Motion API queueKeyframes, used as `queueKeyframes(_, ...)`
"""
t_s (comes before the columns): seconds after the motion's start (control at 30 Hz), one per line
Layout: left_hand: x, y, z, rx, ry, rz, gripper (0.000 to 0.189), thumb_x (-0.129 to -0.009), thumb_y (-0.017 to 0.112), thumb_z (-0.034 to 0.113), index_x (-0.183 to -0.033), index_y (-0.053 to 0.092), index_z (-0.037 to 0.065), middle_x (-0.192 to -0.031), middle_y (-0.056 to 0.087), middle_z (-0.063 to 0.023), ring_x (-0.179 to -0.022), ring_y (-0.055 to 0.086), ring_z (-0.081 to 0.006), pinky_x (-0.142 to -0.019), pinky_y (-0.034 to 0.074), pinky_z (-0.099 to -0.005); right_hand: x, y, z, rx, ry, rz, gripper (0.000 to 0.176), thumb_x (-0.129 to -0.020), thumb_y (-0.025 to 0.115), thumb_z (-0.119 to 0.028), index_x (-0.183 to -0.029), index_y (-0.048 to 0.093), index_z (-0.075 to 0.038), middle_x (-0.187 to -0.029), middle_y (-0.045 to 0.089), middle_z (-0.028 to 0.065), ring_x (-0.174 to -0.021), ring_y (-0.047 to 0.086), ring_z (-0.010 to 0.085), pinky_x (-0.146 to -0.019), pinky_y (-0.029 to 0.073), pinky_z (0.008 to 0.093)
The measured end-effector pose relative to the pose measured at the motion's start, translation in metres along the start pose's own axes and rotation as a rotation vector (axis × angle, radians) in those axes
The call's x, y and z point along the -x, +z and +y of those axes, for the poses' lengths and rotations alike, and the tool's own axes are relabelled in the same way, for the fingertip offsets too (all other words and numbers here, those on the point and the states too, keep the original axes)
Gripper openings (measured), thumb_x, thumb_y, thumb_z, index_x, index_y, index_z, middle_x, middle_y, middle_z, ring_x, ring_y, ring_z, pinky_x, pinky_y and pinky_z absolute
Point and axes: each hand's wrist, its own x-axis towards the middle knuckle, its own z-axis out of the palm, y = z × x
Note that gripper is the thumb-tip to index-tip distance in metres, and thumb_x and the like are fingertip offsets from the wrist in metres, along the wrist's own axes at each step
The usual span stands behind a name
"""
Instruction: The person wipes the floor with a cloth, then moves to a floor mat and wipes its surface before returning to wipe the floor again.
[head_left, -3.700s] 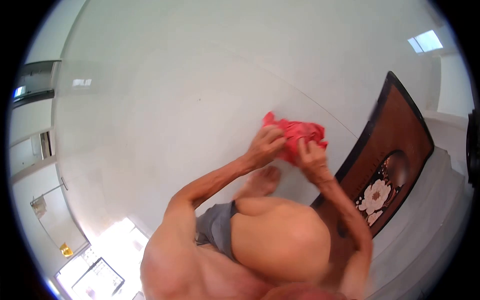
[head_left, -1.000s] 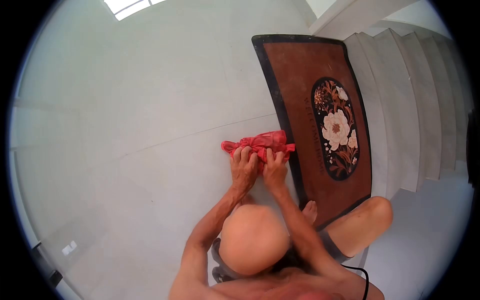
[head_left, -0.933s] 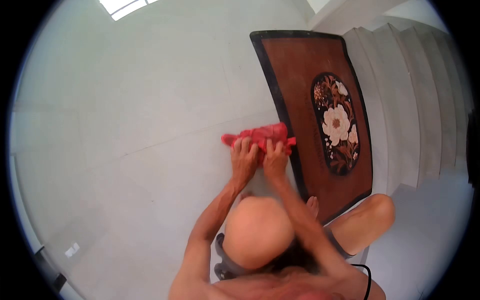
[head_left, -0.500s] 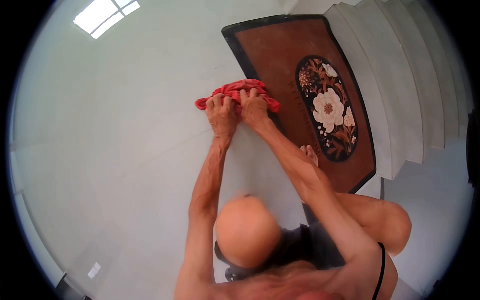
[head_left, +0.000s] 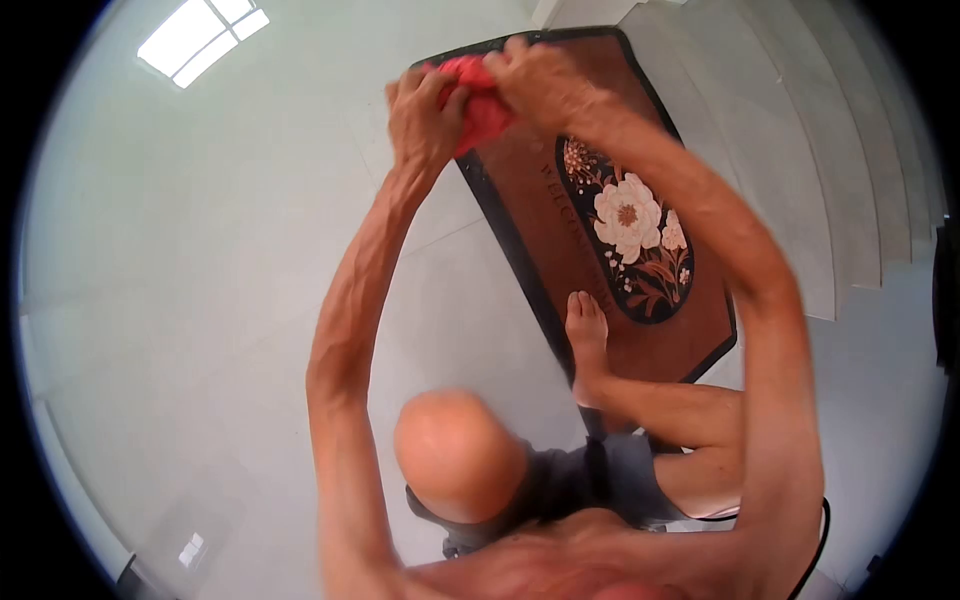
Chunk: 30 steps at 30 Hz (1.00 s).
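Note:
A crumpled red cloth (head_left: 484,118) is held up between my two hands, over the far left corner of the brown doormat. My left hand (head_left: 425,115) grips its left side with bent fingers. On the other side my right hand (head_left: 545,85) pinches the cloth, slightly blurred by motion. Below them lies the doormat (head_left: 510,190), black-edged, with a dark oval panel of white flowers and faint lettering. Part of the panel's upper end is hidden by my right forearm.
My bare foot (head_left: 587,330) rests on the mat's near left part, and my bent knee (head_left: 455,450) rises at the lower middle. Pale stair steps (head_left: 800,150) curve along the right. Glossy light floor tiles (head_left: 200,280) spread to the left, reflecting a window.
Both hands have moved away from my body with the cloth, from the floor beside the mat's left edge to above its far corner. The cloth is bunched smaller.

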Motion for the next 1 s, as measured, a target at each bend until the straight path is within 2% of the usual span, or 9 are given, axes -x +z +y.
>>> queueKeyframes(0.2, -0.022, 0.035, 0.06, 0.067, 0.283, -0.06, 0.018, -0.09, 0.082, 0.021, -0.104, 0.08, 0.009, -0.115, 0.072, -0.0129, -0.115, 0.061, -0.0382, -0.102, 0.051, -0.0487, 0.063, -0.027, 0.069, -0.043, -0.011, 0.09, 0.046, -0.091, 0.072, -0.01, -0.135, 0.063, 0.0, -0.117, 0.067, 0.0253, -0.099, 0.076, 0.0409, -0.078, 0.064, 0.0496)
queueKeyframes(0.27, 0.003, 0.045, 0.051, 0.049, 0.346, -0.189, 0.015, -0.088, 0.08, 0.019, -0.101, 0.079, 0.01, -0.113, 0.07, -0.0122, -0.116, 0.06, -0.0384, -0.099, 0.051, -0.0495, 0.101, -0.009, 0.046, -0.082, 0.051, 0.144, 0.047, -0.092, 0.069, -0.011, -0.136, 0.063, 0.005, -0.118, 0.067, 0.0272, -0.102, 0.076, 0.0416, -0.081, 0.064, 0.0465)
queueKeyframes(0.3, 0.016, 0.054, 0.046, 0.044, 0.378, -0.261, 0.014, -0.087, 0.079, 0.018, -0.1, 0.079, 0.011, -0.111, 0.07, -0.0119, -0.116, 0.059, -0.0385, -0.097, 0.052, -0.0499, 0.121, 0.019, 0.034, -0.155, 0.144, 0.026, 0.053, -0.093, 0.067, -0.01, -0.143, 0.06, 0.005, -0.122, 0.066, 0.0274, -0.103, 0.073, 0.0423, -0.082, 0.062, 0.0482)
queueKeyframes(0.37, 0.057, 0.055, 0.045, -0.089, 0.516, -0.474, 0.017, -0.086, 0.078, 0.015, -0.102, 0.076, 0.011, -0.112, 0.068, -0.011, -0.116, 0.059, -0.0374, -0.094, 0.051, -0.0491, 0.172, 0.077, -0.003, -0.262, 0.172, 0.043, 0.053, -0.094, 0.066, -0.01, -0.144, 0.059, 0.004, -0.115, 0.064, 0.0248, -0.094, 0.071, 0.0414, -0.075, 0.061, 0.0486)
queueKeyframes(0.43, 0.137, 0.089, 0.023, -0.148, 0.295, -0.635, 0.023, -0.083, 0.079, 0.015, -0.105, 0.074, 0.011, -0.117, 0.067, -0.0088, -0.115, 0.059, -0.0346, -0.093, 0.051, -0.0479, 0.22, 0.124, -0.039, -0.347, 0.188, 0.048, 0.053, -0.093, 0.067, -0.011, -0.144, 0.059, 0.002, -0.111, 0.062, 0.0216, -0.092, 0.069, 0.0399, -0.074, 0.06, 0.0483)
queueKeyframes(0.6, 0.213, 0.101, 0.047, -0.085, 0.149, -0.413, 0.025, -0.083, 0.082, 0.013, -0.106, 0.073, 0.01, -0.119, 0.066, -0.0099, -0.12, 0.061, -0.0336, -0.101, 0.05, -0.0468, 0.267, 0.171, -0.063, -0.394, 0.192, 0.139, 0.053, -0.092, 0.073, -0.017, -0.142, 0.061, -0.002, -0.106, 0.058, 0.0138, -0.092, 0.064, 0.0348, -0.075, 0.057, 0.0438)
queueKeyframes(0.7, 0.209, 0.113, 0.035, -0.177, 0.172, -0.361, 0.026, -0.084, 0.081, 0.012, -0.108, 0.071, 0.009, -0.12, 0.065, -0.0104, -0.122, 0.062, -0.0362, -0.099, 0.052, -0.0479, 0.246, 0.195, -0.062, -0.332, 0.187, 0.227, 0.051, -0.093, 0.071, -0.016, -0.14, 0.061, -0.002, -0.106, 0.059, 0.0151, -0.092, 0.065, 0.0353, -0.074, 0.057, 0.0439)
queueKeyframes(0.73, 0.194, 0.117, 0.023, -0.158, 0.21, -0.32, 0.028, -0.085, 0.072, 0.015, -0.112, 0.068, 0.009, -0.123, 0.063, -0.0102, -0.12, 0.06, -0.034, -0.094, 0.051, -0.0472, 0.229, 0.203, -0.053, -0.322, 0.182, 0.21, 0.05, -0.093, 0.071, -0.016, -0.139, 0.061, -0.002, -0.107, 0.06, 0.0156, -0.091, 0.065, 0.0352, -0.074, 0.057, 0.0439)
queueKeyframes(1.0, 0.019, 0.175, -0.076, -0.426, 0.221, -0.24, 0.017, -0.089, 0.073, 0.011, -0.105, 0.074, 0.01, -0.118, 0.065, -0.0123, -0.115, 0.06, -0.0367, -0.096, 0.051, -0.0496, 0.031, 0.261, 0.044, -0.312, 0.215, 0.198, 0.035, -0.091, 0.071, -0.013, -0.125, 0.063, -0.004, -0.108, 0.066, 0.0174, -0.095, 0.073, 0.0368, -0.074, 0.064, 0.047)
